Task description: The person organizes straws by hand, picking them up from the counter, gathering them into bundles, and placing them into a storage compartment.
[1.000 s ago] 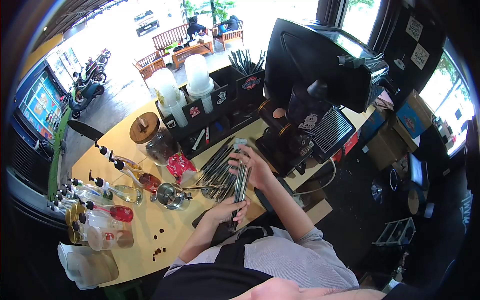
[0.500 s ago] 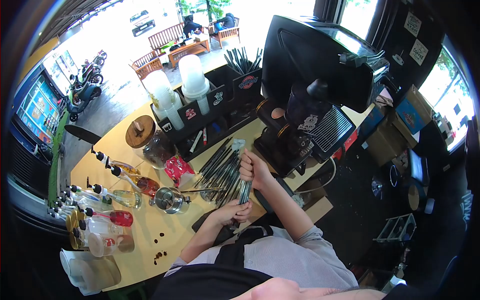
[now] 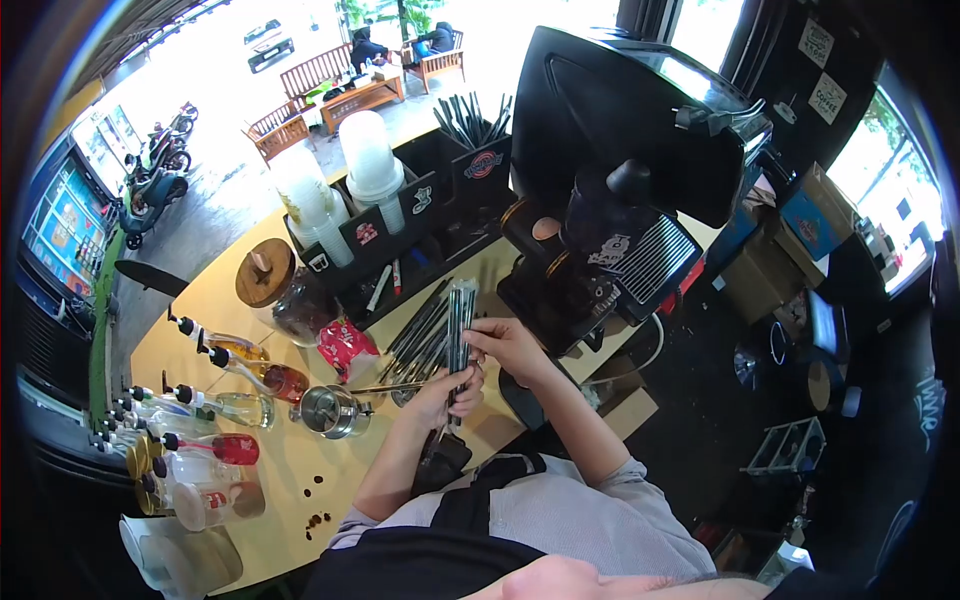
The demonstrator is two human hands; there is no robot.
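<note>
I read no label clearly; the organizer's [image 3: 440, 205] stickers are blurred. Yellow counter [image 3: 225, 300], café open to the street. Left hand [image 3: 447, 390] and right hand [image 3: 503, 340] both have fingers curled round a bundle of black straws [image 3: 458, 325], held upright above the loose straws [image 3: 420, 335].

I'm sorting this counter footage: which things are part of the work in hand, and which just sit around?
In hand:
- bundle of wrapped straws, gripped by left hand and right hand
- loose straws on the counter beside them

Lying about:
- steel pitcher
- syrup bottles
- wooden-lidded jar
- red packet
- stacked cups
- coffee machine
</note>
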